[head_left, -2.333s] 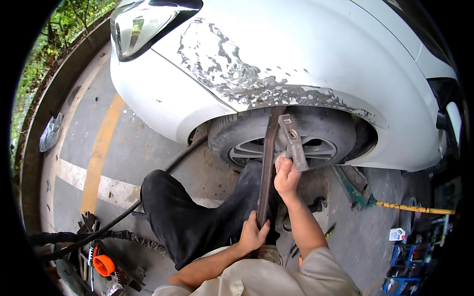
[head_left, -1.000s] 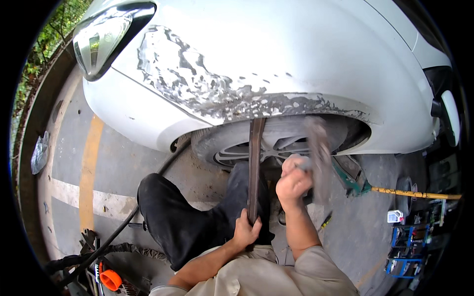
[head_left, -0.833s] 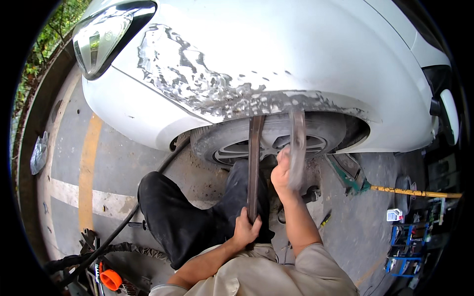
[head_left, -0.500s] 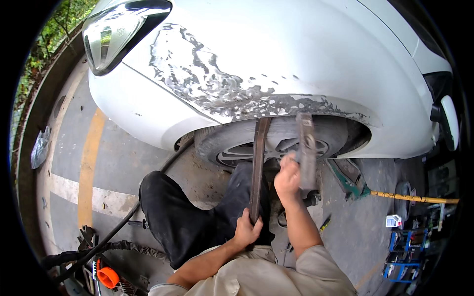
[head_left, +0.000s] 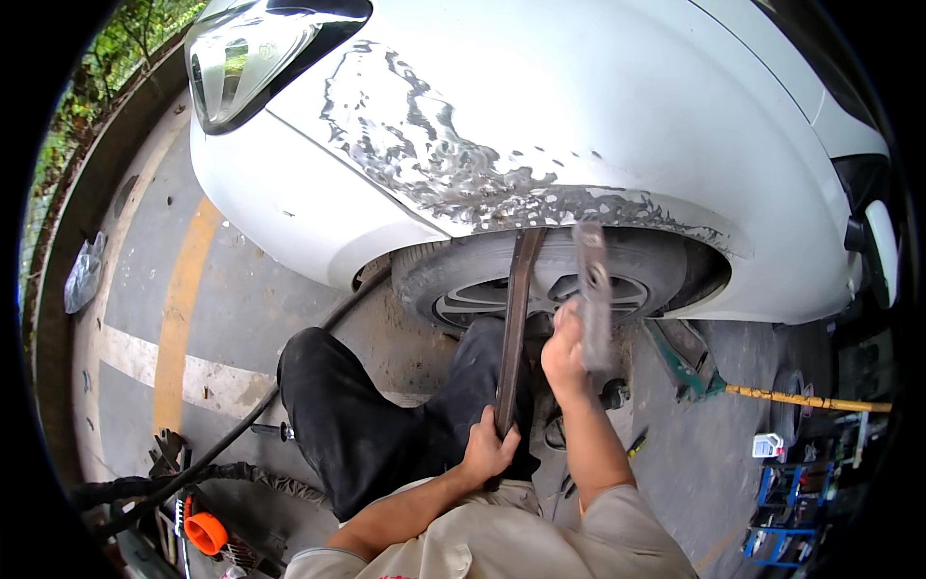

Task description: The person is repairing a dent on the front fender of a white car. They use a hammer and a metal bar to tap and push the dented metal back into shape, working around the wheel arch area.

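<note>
My left hand (head_left: 490, 448) is closed round the lower end of a long, dark metal pry bar (head_left: 517, 318). The bar's far end goes up under the fender edge at the wheel arch, in front of the tire (head_left: 424, 282). In my right hand (head_left: 565, 353) is a metal body hammer (head_left: 594, 289) with a long head, blurred by motion, held above the wheel. The white car fender (head_left: 617, 125) has a dented, scraped band (head_left: 482, 188) of bare grey metal, running from near the headlight to the wheel arch.
A green floor jack (head_left: 687, 372) with a yellow handle (head_left: 810, 399) stands right of the wheel. A black hose (head_left: 333, 318) crosses the floor at left. Orange-and-black tools (head_left: 204, 534) lie lower left; blue racks (head_left: 796, 487) and a white bottle (head_left: 768, 446) are at right.
The view has shifted slightly, so the car appears a little further right. My left hand keeps its grip on the bar. The hammer stays raised near the wheel arch, a little closer to the bar.
</note>
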Motion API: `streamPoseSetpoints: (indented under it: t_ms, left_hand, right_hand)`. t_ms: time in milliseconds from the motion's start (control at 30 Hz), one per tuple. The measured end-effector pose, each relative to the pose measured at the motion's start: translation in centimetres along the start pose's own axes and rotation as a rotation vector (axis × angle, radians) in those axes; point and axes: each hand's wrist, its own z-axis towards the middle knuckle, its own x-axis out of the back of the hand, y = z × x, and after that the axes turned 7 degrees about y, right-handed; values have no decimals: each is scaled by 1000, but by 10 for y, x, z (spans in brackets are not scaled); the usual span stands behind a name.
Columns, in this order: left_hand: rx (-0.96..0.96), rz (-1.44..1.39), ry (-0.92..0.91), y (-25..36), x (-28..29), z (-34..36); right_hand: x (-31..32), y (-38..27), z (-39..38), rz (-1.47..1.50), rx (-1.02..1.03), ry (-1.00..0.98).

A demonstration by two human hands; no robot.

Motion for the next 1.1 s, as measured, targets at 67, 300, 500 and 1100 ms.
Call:
streamPoseSetpoints:
  t_ms: [67, 300, 500, 1100]
  left_hand:
    - [-6, -3, -8, 4, 2, 3]
    - [41, -15, -22, 8, 4, -4]
    - [31, -19, -24, 12, 4, 0]
    - [31, -11, 3, 16, 3, -7]
  right_hand:
    - [-5, 3, 3, 27, 158, 35]
    - [-10, -7, 3, 86, 137, 56]
    - [-6, -39, 15, -62, 225, 16]
    - [5, -42, 9, 73, 11, 70]
